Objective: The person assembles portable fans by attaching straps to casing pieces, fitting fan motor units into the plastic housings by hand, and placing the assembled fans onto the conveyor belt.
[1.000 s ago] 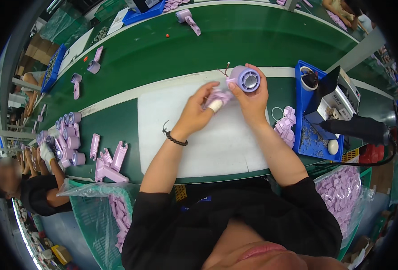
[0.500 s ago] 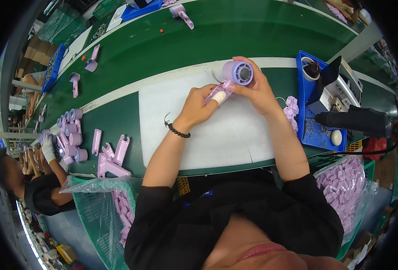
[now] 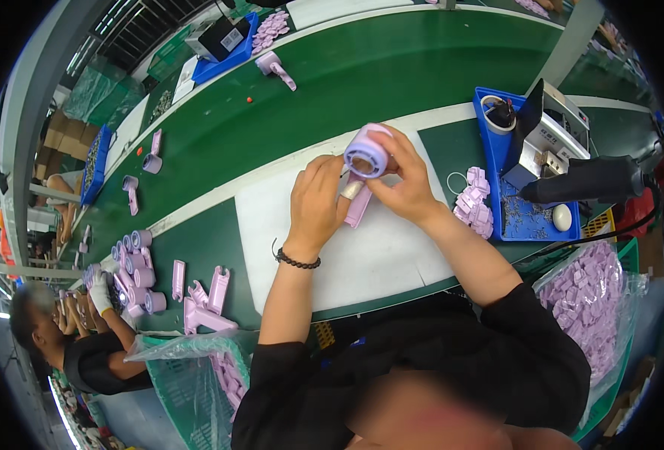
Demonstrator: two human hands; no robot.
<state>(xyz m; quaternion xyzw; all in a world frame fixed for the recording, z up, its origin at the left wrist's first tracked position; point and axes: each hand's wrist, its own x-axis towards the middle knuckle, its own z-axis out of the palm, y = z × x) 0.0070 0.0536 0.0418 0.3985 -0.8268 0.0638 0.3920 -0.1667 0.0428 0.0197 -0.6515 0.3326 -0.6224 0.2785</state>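
Right hand [image 3: 405,178]: fingers wrapped over a lilac fan-type housing [image 3: 363,144], smooth plastic, short cylinder, its open ringed end toward the wearer. Left hand [image 3: 311,204]: fingers bent and close together at the housing's left side, thumb in a white wrap [image 3: 350,189] lying at the neck; fingertips partly hidden, can't tell whether they pinch. A slim lilac handle [image 3: 357,211], long and straight-sided, slants down from the neck. Whole piece is up over the far part of a matte white sheet [image 3: 347,266], which runs to the near edge of the green table [image 3: 242,304].

Table, left of the sheet: loose lilac handle shells [image 3: 215,292], channel-shaped, some overlapping, by the near edge. Cluster of finished-looking cylinders with handles [image 3: 138,277] at the left end, a co-worker's white-gloved hand [image 3: 101,292] touching it.

Right of the sheet: heap of small angular lilac parts [image 3: 476,206], beside a blue plastic tray [image 3: 489,154]. Tray holds scattered metal screws [image 3: 523,217], an angular metal box [image 3: 545,146] and a smooth white rounded piece [image 3: 562,217]. Black powered driver [image 3: 590,182] lies across its right side.
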